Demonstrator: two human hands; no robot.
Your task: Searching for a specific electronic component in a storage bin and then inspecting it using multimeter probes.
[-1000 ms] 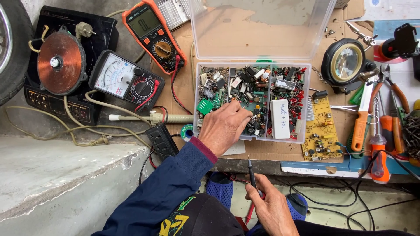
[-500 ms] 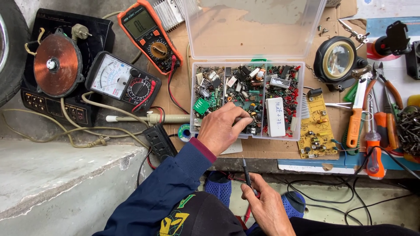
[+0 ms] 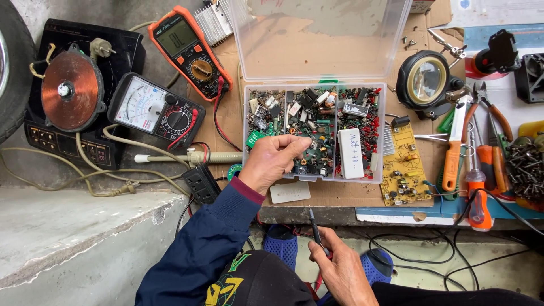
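Note:
My left hand (image 3: pixel 272 161) reaches into a clear plastic parts box (image 3: pixel 313 130) full of small electronic components, its lid open and leaning back. The fingers pinch together over the box's middle compartment; whether a component is between them I cannot tell. My right hand (image 3: pixel 340 272) rests low over my lap, holding a thin black probe (image 3: pixel 314 226) that points up toward the bench edge.
An orange digital multimeter (image 3: pixel 190 51) and a black analog meter (image 3: pixel 156 110) lie left of the box. Further left is a black cooktop with a copper coil (image 3: pixel 71 90). A yellow circuit board (image 3: pixel 403 167), a round magnifier lamp (image 3: pixel 426 79), screwdrivers and pliers lie to the right.
My left hand has stayed over the box, shifting slightly with fingers closing together. The right hand keeps the probe and has barely moved.

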